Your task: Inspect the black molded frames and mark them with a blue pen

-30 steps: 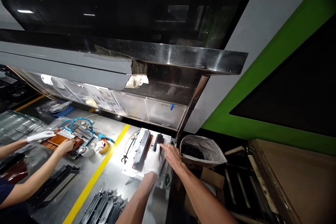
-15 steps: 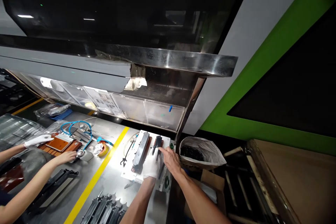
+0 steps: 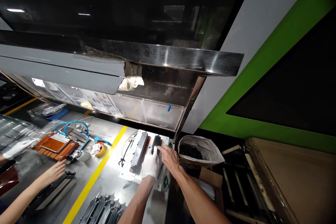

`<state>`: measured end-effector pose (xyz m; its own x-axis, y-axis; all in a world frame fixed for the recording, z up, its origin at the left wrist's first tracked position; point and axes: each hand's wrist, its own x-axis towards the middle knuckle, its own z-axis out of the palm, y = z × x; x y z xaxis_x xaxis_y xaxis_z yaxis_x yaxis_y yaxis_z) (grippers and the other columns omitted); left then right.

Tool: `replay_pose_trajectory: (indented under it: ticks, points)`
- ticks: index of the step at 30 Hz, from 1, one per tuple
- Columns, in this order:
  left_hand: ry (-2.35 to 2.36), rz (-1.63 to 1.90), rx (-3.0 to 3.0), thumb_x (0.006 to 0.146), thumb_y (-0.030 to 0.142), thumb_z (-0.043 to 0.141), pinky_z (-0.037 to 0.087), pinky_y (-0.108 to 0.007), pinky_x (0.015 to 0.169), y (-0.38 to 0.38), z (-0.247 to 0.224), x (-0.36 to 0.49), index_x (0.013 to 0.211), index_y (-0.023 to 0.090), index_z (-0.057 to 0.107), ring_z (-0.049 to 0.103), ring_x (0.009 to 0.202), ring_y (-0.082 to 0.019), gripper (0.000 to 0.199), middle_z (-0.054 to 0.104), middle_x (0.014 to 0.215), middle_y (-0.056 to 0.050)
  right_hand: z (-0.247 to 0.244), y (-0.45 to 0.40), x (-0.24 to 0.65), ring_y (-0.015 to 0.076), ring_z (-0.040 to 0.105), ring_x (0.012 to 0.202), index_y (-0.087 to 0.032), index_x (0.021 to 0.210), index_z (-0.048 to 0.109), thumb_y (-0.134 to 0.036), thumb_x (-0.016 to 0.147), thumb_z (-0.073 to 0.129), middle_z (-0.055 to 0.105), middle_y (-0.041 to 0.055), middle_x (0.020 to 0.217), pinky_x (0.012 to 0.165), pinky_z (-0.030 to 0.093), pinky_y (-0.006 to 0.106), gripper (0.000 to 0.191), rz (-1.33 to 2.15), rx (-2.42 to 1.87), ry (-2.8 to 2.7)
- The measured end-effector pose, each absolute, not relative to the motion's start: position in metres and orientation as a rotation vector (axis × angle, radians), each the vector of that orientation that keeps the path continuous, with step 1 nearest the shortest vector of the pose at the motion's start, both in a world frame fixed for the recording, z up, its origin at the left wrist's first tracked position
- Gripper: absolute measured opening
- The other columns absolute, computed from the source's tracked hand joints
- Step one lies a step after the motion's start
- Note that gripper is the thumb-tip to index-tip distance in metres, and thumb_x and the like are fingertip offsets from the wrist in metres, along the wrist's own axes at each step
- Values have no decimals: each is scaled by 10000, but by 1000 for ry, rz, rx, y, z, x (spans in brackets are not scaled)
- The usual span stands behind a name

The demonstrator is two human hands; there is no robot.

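A white fixture plate (image 3: 125, 176) lies at the right end of the metal table, carrying a long grey-black bar (image 3: 139, 153) and a shorter black plastic part (image 3: 157, 140) to its right. My left hand (image 3: 150, 164), in a white glove, is closed on the near end of the black part, with something dark between its fingers. Bare and with the index finger reaching forward, my right hand (image 3: 169, 157) touches the same part from the right side. Its other fingers are curled. My palms and fingers hide the part's near half.
Several black plastic parts (image 3: 101, 210) lie nearer me. Beyond the yellow tape line (image 3: 96, 173), a co-worker's hands are by an orange fixture (image 3: 54, 146) with blue hose. A white-lined bin (image 3: 201, 150) stands right of the table, a metal machine ledge (image 3: 162, 56) above.
The view has shifted slightly. My hands remain at the black part with little movement. The co-worker's hands have drawn back from the orange fixture, towards the left and nearer.
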<state>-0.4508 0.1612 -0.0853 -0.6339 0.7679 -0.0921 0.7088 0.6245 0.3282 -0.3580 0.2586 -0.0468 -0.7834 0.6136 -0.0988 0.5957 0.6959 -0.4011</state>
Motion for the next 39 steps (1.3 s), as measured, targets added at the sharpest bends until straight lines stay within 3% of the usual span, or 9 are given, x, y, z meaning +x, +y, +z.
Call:
replay_pose_trajectory:
  ticks: [7, 14, 18, 20, 22, 25, 31, 35, 39]
  points:
    - [2607, 395, 1168, 952, 237, 368, 554, -401, 908, 163, -77, -449, 1479, 213, 456, 630, 1160, -277, 535, 548, 1447, -199, -50, 259, -359, 187, 623, 909, -386, 1318, 637, -148, 960, 385, 657, 50, 977, 741, 418, 283, 499, 640, -985, -2821]
    - [2562, 414, 1123, 918, 240, 346, 571, -504, 794, 168, -74, -453, 1505, 274, 414, 683, 1048, -346, 592, 611, 1319, -194, -58, 268, -369, 199, 651, 862, -367, 1292, 667, -160, 965, 352, 676, 56, 983, 729, 453, 292, 499, 711, -1035, -2662]
    - [2595, 527, 1165, 925, 266, 361, 574, -471, 811, 165, -82, -453, 1491, 291, 437, 693, 1062, -319, 572, 605, 1374, -179, -72, 271, -360, 206, 655, 1017, -260, 1426, 554, -209, 976, 326, 689, 85, 1147, 881, 492, 311, 508, 901, -1078, -2345]
    - [2612, 565, 1171, 930, 285, 367, 579, -473, 807, 163, -83, -451, 1470, 282, 469, 699, 1054, -322, 550, 595, 1411, -170, -74, 279, -355, 232, 662, 1006, -192, 1355, 598, -321, 961, 385, 710, 111, 1123, 913, 504, 364, 467, 1123, -1124, -1986]
    - [2635, 563, 1197, 946, 317, 346, 586, -492, 788, 162, -82, -449, 1457, 266, 489, 705, 1025, -333, 534, 589, 1428, -169, -67, 292, -355, 228, 669, 822, -167, 1219, 655, -445, 937, 424, 729, 100, 963, 813, 534, 381, 459, 1268, -1135, -1722]
    - [2676, 550, 1245, 973, 355, 290, 592, -522, 790, 161, -77, -446, 1447, 241, 508, 696, 1043, -354, 534, 585, 1440, -168, -37, 321, -364, 154, 579, 587, -173, 1164, 627, -578, 945, 373, 700, 55, 846, 572, 502, 298, 525, 1340, -1079, -1603]
    - [2685, 540, 1249, 990, 358, 273, 596, -503, 818, 159, -70, -443, 1520, 270, 413, 691, 1086, -334, 555, 543, 1499, -165, 21, 377, -394, 94, 553, 578, -196, 1073, 561, -627, 937, 405, 678, 47, 911, 471, 433, 206, 478, 1469, -928, -1400]
    - [2688, 536, 1280, 994, 369, 249, 599, -505, 808, 159, -70, -444, 1502, 263, 442, 697, 1073, -339, 554, 564, 1476, -163, 1, 370, -389, 84, 515, 531, -194, 1031, 543, -627, 919, 429, 657, 23, 833, 439, 397, 191, 462, 1522, -974, -1371]
    - [2668, 536, 1269, 998, 372, 256, 596, -470, 857, 161, -71, -447, 1471, 249, 492, 690, 1113, -322, 543, 551, 1507, -145, -60, 314, -351, 94, 502, 498, -181, 1092, 575, -623, 893, 420, 657, 24, 805, 424, 396, 206, 509, 1567, -1101, -1408]
